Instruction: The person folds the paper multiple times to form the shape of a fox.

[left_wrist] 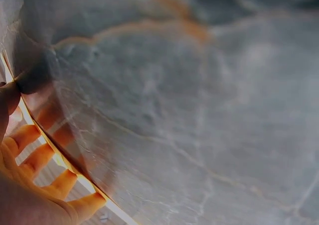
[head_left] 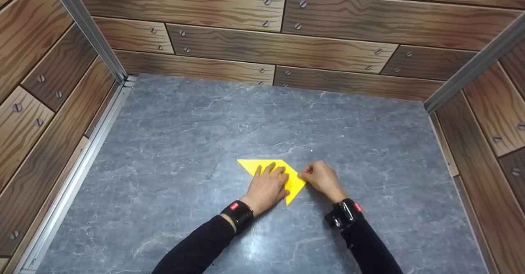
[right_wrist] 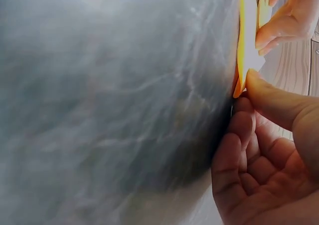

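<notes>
A folded sheet of yellow paper lies on the grey table, with pointed corners at the far left and near side. My left hand rests flat on it, fingers spread over its middle and covering part of it. At the paper's right corner, my right hand pinches the edge between thumb and fingertips. The right wrist view shows that thumb on top of the corner, the other fingers curled below. In the left wrist view, spread fingers press along the thin paper edge.
The grey marbled tabletop extends all round the paper. Wood-patterned panels stand at the back and both sides, with metal posts at the rear corners. Black bands circle both wrists.
</notes>
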Tool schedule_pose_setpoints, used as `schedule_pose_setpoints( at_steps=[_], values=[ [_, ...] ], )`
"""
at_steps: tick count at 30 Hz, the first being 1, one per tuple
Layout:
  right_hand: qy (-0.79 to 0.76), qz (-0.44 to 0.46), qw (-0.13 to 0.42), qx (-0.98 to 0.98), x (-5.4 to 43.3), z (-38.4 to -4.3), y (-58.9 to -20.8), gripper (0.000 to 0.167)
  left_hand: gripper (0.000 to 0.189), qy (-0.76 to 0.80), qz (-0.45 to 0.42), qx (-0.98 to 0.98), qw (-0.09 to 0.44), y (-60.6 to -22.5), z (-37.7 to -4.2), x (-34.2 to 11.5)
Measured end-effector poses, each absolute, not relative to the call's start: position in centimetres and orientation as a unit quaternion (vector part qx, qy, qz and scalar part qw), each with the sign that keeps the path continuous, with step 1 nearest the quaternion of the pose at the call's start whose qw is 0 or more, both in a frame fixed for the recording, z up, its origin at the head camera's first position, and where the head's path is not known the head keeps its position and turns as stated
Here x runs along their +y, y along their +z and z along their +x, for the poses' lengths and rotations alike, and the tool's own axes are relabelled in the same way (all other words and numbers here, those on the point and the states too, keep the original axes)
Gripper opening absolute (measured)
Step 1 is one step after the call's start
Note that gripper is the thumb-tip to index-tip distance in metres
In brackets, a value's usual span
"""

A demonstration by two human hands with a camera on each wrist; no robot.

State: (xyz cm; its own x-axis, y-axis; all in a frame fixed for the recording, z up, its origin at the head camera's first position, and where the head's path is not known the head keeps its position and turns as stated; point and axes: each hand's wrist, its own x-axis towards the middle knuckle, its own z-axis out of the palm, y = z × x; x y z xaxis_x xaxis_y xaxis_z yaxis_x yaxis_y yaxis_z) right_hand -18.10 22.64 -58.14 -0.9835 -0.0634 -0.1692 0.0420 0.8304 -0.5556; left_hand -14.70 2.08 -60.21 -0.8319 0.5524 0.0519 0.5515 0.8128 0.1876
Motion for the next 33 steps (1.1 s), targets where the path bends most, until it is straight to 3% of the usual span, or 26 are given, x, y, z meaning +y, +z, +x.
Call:
schedule_pose_setpoints(
  at_steps=[33],
  values=[
    [-0.3, 0.022, 0.084, 0.95, 20.3, -20.3, -58.2, 0.011, 0.042, 0.092, 0.288, 0.953, -0.005, -60.4, -14.7, 2.1]
  ],
)
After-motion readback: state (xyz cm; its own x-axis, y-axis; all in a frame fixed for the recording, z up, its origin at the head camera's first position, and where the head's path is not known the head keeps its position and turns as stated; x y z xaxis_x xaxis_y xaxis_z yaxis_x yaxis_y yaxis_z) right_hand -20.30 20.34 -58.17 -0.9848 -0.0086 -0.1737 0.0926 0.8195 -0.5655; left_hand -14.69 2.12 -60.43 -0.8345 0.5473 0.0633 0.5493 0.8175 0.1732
